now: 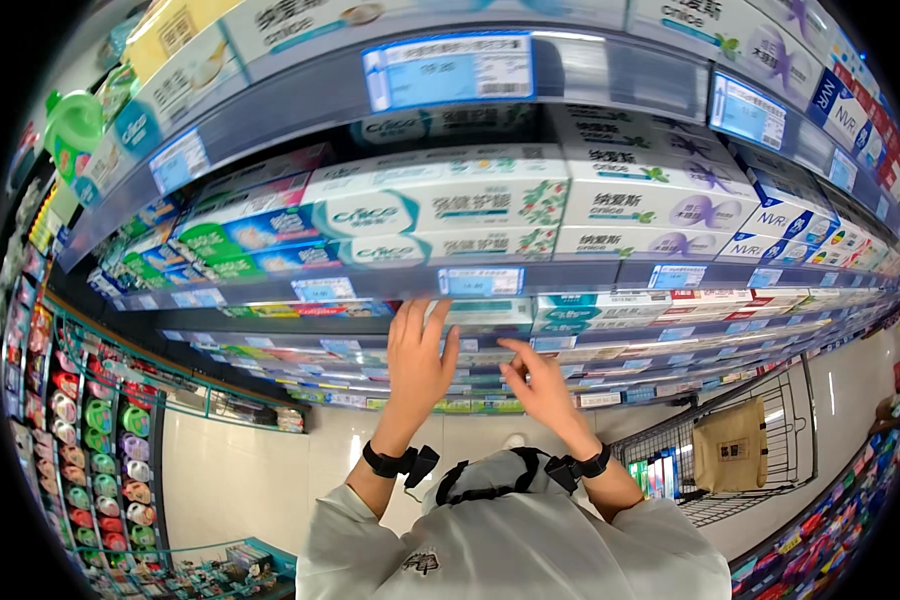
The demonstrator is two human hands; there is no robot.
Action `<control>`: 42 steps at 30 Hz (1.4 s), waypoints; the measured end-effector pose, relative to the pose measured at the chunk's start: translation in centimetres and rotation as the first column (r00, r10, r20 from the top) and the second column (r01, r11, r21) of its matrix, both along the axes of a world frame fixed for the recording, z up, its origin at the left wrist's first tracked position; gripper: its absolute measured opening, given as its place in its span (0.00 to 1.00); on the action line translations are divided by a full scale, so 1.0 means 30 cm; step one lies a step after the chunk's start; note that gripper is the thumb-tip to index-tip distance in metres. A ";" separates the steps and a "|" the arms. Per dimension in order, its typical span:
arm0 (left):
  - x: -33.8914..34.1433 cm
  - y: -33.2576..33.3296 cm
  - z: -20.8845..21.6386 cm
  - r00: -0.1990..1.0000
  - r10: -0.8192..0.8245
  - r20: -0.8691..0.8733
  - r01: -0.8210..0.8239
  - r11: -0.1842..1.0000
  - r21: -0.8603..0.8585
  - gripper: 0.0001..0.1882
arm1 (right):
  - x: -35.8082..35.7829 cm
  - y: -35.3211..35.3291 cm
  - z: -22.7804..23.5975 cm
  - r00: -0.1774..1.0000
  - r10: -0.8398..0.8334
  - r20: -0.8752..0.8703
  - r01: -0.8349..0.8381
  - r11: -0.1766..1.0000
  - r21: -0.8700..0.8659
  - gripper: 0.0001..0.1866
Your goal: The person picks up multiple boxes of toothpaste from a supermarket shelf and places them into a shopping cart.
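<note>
My left hand reaches up to the shelf front, its fingers stretched out and apart. Its fingertips are at the gap under a shelf edge with a blue price label, beside a white and teal toothpaste box on the lower shelf. Whether they touch the box, I cannot tell. My right hand is a little lower and to the right, index finger extended and the others loosely bent, with nothing visible in it. Above both hands lie stacked white and teal toothpaste boxes. White and purple boxes sit to their right.
A wire shopping cart stands at the right with a tan bag and colourful packages in it. Racks of bottles line the left side. A higher shelf edge juts out above. Pale floor tiles show below.
</note>
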State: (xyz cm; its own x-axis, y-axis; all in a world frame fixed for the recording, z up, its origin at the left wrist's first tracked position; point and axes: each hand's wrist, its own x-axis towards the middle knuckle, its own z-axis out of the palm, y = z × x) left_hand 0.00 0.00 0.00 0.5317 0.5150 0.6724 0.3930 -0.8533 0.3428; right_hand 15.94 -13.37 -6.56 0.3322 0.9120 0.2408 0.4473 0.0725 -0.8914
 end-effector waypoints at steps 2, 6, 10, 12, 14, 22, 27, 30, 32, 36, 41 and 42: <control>0.015 0.035 -0.007 0.997 0.037 -0.061 -0.035 0.999 0.027 0.14 | -0.028 -0.002 -0.003 1.000 -0.016 -0.005 0.015 1.000 -0.011 0.18; 0.137 0.060 -0.025 0.980 0.079 -0.184 -0.076 0.997 0.023 0.14 | 0.089 0.009 0.015 0.999 0.033 0.029 -0.034 0.999 0.025 0.16; 0.144 0.049 -0.036 0.975 0.073 -0.208 -0.064 0.997 0.050 0.17 | 0.106 -0.009 0.011 0.999 0.021 -0.027 -0.022 1.000 -0.020 0.15; 0.139 0.051 -0.033 0.975 0.058 -0.213 -0.053 0.998 0.031 0.17 | 0.115 -0.012 -0.008 0.999 0.020 -0.028 -0.021 1.000 -0.016 0.14; 0.141 0.055 -0.028 0.980 0.050 -0.193 -0.039 0.997 0.061 0.15 | 0.118 -0.016 -0.009 0.999 0.018 -0.033 -0.018 1.000 0.004 0.14; 0.163 0.073 -0.011 0.980 0.108 -0.166 -0.082 0.984 0.156 0.13 | 0.124 -0.035 -0.052 1.000 -0.020 -0.012 0.020 1.000 0.009 0.13; 0.137 0.063 -0.052 0.989 0.086 -0.118 -0.082 0.996 0.037 0.25 | 0.110 -0.050 -0.053 0.999 -0.034 -0.012 0.034 0.999 0.012 0.12; 0.113 0.036 -0.066 0.991 0.047 -0.123 -0.040 0.998 0.058 0.26 | 0.109 -0.061 -0.052 0.999 -0.050 -0.009 0.050 0.999 -0.003 0.11; 0.103 0.036 -0.068 0.993 0.014 -0.113 -0.001 0.994 0.114 0.26 | 0.105 -0.057 -0.048 0.998 -0.055 0.000 0.055 0.998 0.008 0.11; 0.064 0.030 -0.116 1.000 -0.027 -0.010 0.028 0.969 0.246 0.25 | 0.080 -0.059 -0.017 0.999 -0.053 -0.009 0.053 0.997 0.048 0.09; -0.006 -0.037 -0.175 0.996 0.023 0.089 -0.050 0.949 0.311 0.22 | 0.018 -0.078 -0.027 0.978 -0.203 -0.047 0.207 0.921 0.330 0.15; -0.027 -0.058 -0.176 0.995 0.042 0.093 -0.067 0.955 0.289 0.22 | -0.005 -0.078 -0.026 0.963 -0.251 -0.103 0.271 0.877 0.396 0.18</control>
